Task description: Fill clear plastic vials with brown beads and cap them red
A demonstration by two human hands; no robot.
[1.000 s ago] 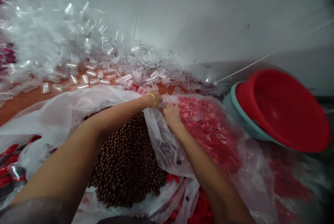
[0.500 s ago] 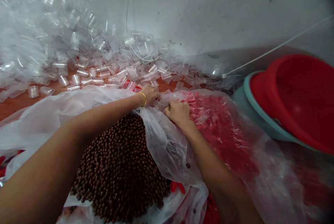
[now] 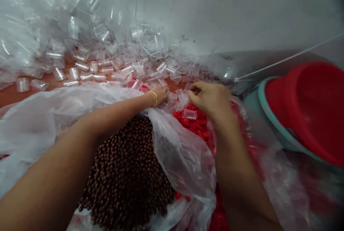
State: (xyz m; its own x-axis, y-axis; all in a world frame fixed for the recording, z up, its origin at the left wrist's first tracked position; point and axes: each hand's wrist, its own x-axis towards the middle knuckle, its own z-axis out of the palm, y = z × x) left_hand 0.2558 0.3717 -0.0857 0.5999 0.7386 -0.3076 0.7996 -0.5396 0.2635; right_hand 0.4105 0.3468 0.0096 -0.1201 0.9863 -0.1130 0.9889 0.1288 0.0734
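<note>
My left hand (image 3: pixel 160 95), with a gold bangle at the wrist, is closed on the gathered edge of a translucent plastic bag (image 3: pixel 180 152), beyond a heap of small round brown beads (image 3: pixel 131 173). To its right, my right hand (image 3: pixel 211 98) is slightly blurred, with fingers bent together around the thin edge of a second clear bag (image 3: pixel 212 137). Under that hand lie bright red pieces (image 3: pixel 197 125), now uncovered, with one clear plastic tube (image 3: pixel 189 114) on top of them. The fingertips of my left hand are partly hidden.
Many clear plastic tubes (image 3: pixel 94 66) are piled at the back left on an orange-brown surface (image 3: pixel 8 96), against a pale wall (image 3: pixel 228 15). A red basin (image 3: pixel 319 112) sits in a light teal basin (image 3: pixel 279 123) at right. A white cord (image 3: pixel 290 57) slants across the wall.
My right hand has moved up and to the right, drawing back the clear film and baring the red pieces. My left hand stays near the same spot. The view has shifted slightly.
</note>
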